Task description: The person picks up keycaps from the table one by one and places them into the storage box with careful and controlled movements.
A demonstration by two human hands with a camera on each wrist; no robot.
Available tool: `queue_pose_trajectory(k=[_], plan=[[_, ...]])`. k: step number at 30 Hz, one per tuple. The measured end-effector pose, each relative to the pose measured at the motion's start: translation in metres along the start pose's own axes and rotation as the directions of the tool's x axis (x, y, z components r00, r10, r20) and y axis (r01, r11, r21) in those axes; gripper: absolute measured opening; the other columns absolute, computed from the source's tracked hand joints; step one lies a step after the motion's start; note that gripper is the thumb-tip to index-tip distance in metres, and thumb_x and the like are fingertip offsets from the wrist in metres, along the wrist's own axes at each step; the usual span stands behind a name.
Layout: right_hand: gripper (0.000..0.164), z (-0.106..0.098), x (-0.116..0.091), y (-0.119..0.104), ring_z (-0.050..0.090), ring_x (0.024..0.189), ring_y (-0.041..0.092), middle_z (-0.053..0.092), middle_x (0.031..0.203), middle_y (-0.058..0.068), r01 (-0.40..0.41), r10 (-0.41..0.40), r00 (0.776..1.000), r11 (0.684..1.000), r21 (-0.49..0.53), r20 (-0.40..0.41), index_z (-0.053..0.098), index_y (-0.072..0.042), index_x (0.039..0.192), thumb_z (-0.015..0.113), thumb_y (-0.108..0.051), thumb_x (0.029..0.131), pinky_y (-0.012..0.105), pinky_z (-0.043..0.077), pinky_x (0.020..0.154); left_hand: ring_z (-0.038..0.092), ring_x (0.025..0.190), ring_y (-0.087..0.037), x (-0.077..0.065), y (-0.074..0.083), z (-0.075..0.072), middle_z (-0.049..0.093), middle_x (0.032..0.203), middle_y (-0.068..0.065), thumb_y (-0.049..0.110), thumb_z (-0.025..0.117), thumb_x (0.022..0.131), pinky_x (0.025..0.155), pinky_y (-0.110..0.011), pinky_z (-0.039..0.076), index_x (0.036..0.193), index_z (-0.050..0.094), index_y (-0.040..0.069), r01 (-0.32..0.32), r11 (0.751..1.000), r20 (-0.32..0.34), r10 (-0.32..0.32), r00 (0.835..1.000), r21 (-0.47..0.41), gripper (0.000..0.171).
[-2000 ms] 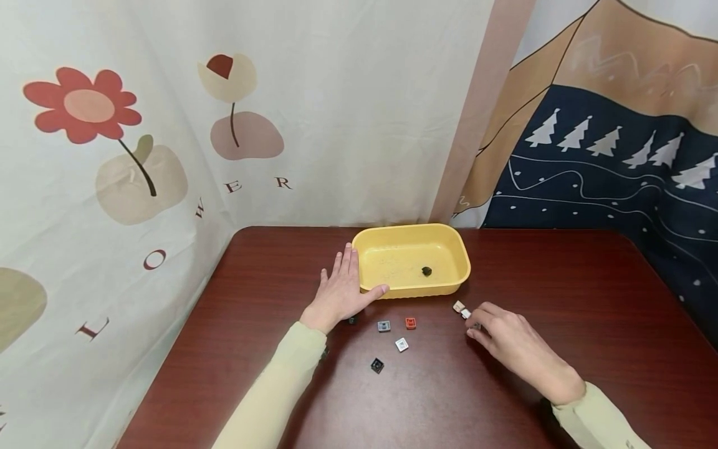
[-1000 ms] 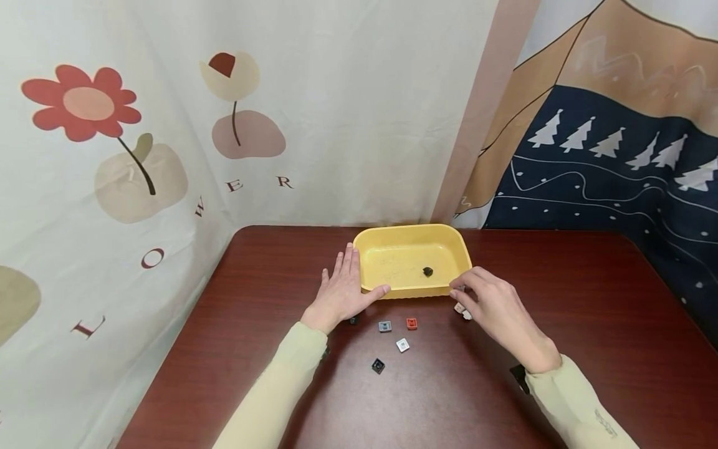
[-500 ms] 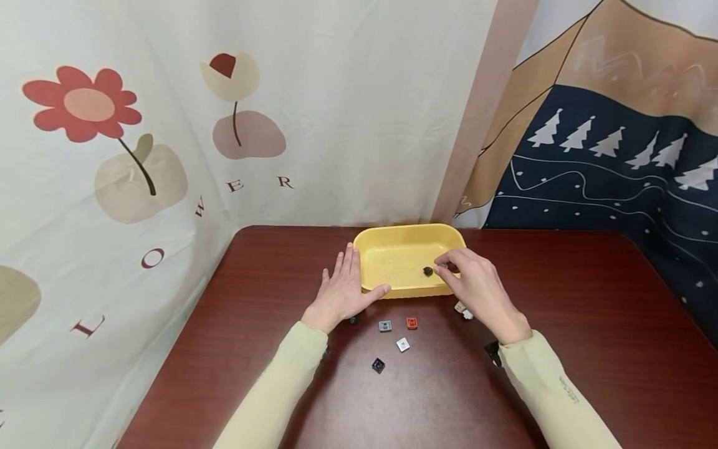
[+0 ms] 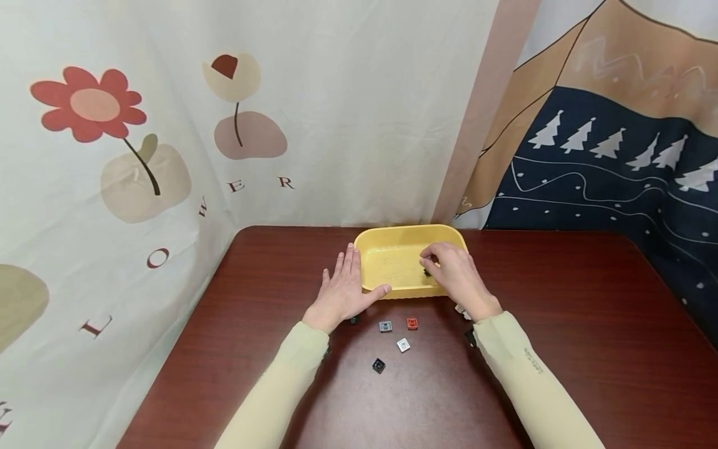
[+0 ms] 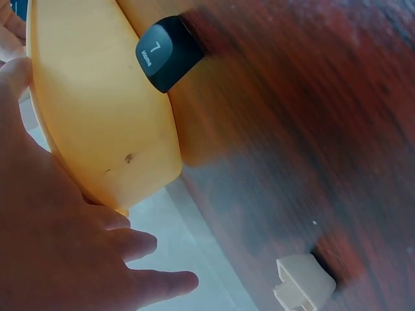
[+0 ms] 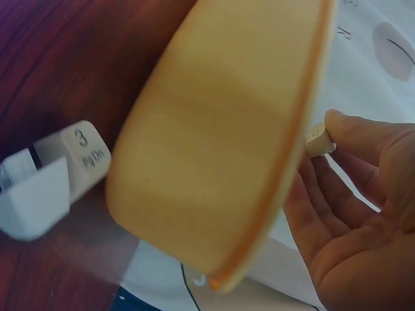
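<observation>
Beige keycap (image 6: 318, 141) in right hand's pinching grip (image 6: 356, 249), right-wrist view only, left hand (image 4: 343, 292) spread.

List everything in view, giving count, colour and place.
Wood-grain table: 1, reddish brown, under the objects.
Rounded rectangular plastic basin: 1, yellow, toward the far edge.
Small plastic keycap: 1, cream, pinched over the basin.
Small piece: 1, black, inside the basin, partly hidden.
Square plastic keycaps: 4, red, blue-grey, white, black, in front of the basin.
"7 Home" keycap: 1, black, by the basin.
Pale keycap: 1, cream, in the left wrist view.
"3 PgDn" keycap: 1, cream, beside the basin.
White cap: 1, white, next to "3 PgDn".
Printed fabric backdrop: white, tan, navy, behind.
Sleeves: 2, pale yellow-green.
Hands: 2, bare; left hand against the basin, right hand over it.
</observation>
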State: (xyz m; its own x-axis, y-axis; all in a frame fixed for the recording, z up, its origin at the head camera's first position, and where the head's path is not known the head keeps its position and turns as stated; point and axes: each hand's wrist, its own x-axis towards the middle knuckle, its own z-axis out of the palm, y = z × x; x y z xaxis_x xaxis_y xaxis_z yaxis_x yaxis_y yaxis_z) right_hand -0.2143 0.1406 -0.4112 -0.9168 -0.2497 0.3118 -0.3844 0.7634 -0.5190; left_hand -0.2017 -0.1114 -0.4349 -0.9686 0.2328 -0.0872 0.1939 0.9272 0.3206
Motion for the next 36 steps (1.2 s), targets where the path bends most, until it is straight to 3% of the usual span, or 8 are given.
queue_pose_trajectory(k=[11, 18, 21, 25, 32, 34, 36], plan=[[0.013, 0.021, 0.016, 0.005, 0.064, 0.096, 0.030, 0.071, 0.102, 0.014, -0.049, 0.056, 0.996, 0.995, -0.083, 0.073, 0.080, -0.001, 0.104, 0.076, -0.008, 0.094, 0.046, 0.052, 0.088, 0.007, 0.159, -0.034, 0.000, 0.000, 0.001, -0.004, 0.174, -0.011, 0.087, 0.041, 0.089, 0.121, -0.064, 0.016, 0.166, 0.002, 0.003, 0.006, 1.000, 0.003, -0.006, 1.000, -0.005, 0.120], [0.009, 0.027, 0.025, 0.006, 0.064, 0.085, 0.027, 0.074, 0.094, 0.010, -0.077, 0.095, 0.986, 0.988, -0.133, 0.136, 0.079, -0.002, 0.098, 0.072, -0.006, 0.093, 0.044, 0.053, 0.082, 0.008, 0.159, -0.035, 0.000, 0.001, 0.000, -0.003, 0.174, -0.011, 0.086, 0.042, 0.089, 0.121, -0.064, 0.016, 0.166, 0.003, 0.003, 0.009, 1.000, 0.001, -0.009, 1.000, -0.004, 0.120], [0.008, 0.029, 0.029, 0.006, 0.059, 0.077, 0.025, 0.068, 0.081, 0.006, -0.073, 0.099, 0.982, 0.984, -0.160, 0.159, 0.077, -0.004, 0.087, 0.071, -0.005, 0.092, 0.041, 0.049, 0.074, 0.008, 0.159, -0.035, 0.000, 0.001, 0.000, -0.002, 0.174, -0.012, 0.086, 0.042, 0.089, 0.121, -0.064, 0.017, 0.166, 0.003, 0.003, 0.009, 1.000, -0.001, -0.009, 1.000, -0.003, 0.120], [0.020, 0.031, 0.034, 0.005, 0.050, 0.069, 0.023, 0.053, 0.068, 0.003, -0.082, 0.116, 0.975, 0.981, -0.174, 0.191, 0.070, -0.007, 0.074, 0.069, -0.004, 0.093, 0.036, 0.040, 0.067, 0.008, 0.159, -0.035, 0.000, 0.002, 0.000, -0.002, 0.174, -0.012, 0.085, 0.043, 0.089, 0.121, -0.064, 0.017, 0.166, 0.003, 0.003, 0.007, 1.000, 0.000, -0.007, 1.000, -0.005, 0.119], [0.040, 0.033, 0.040, 0.005, 0.040, 0.059, 0.017, 0.034, 0.059, -0.003, -0.082, 0.128, 0.958, 0.980, -0.183, 0.256, 0.051, -0.014, 0.057, 0.065, 0.001, 0.092, 0.031, 0.033, 0.057, 0.007, 0.159, -0.034, 0.001, 0.002, -0.001, -0.002, 0.174, -0.012, 0.084, 0.045, 0.090, 0.121, -0.064, 0.017, 0.166, 0.005, 0.002, 0.002, 1.000, 0.001, -0.002, 1.000, -0.016, 0.118], [0.037, 0.034, 0.041, 0.006, 0.042, 0.061, 0.018, 0.037, 0.059, -0.001, -0.079, 0.128, 0.955, 0.979, -0.187, 0.268, 0.053, -0.012, 0.059, 0.064, 0.002, 0.091, 0.033, 0.035, 0.058, 0.007, 0.159, -0.034, 0.001, 0.002, -0.001, -0.001, 0.174, -0.012, 0.084, 0.045, 0.090, 0.121, -0.064, 0.017, 0.166, 0.005, 0.002, 0.003, 1.000, 0.001, -0.003, 1.000, -0.017, 0.119], [0.026, 0.033, 0.042, 0.006, 0.049, 0.066, 0.020, 0.050, 0.065, 0.001, -0.082, 0.130, 0.954, 0.979, -0.185, 0.269, 0.065, -0.008, 0.067, 0.065, 0.000, 0.092, 0.035, 0.043, 0.064, 0.007, 0.159, -0.035, 0.001, 0.002, -0.002, -0.001, 0.174, -0.012, 0.084, 0.046, 0.090, 0.121, -0.064, 0.017, 0.166, 0.006, 0.001, 0.001, 1.000, -0.002, -0.001, 1.000, -0.019, 0.118]])
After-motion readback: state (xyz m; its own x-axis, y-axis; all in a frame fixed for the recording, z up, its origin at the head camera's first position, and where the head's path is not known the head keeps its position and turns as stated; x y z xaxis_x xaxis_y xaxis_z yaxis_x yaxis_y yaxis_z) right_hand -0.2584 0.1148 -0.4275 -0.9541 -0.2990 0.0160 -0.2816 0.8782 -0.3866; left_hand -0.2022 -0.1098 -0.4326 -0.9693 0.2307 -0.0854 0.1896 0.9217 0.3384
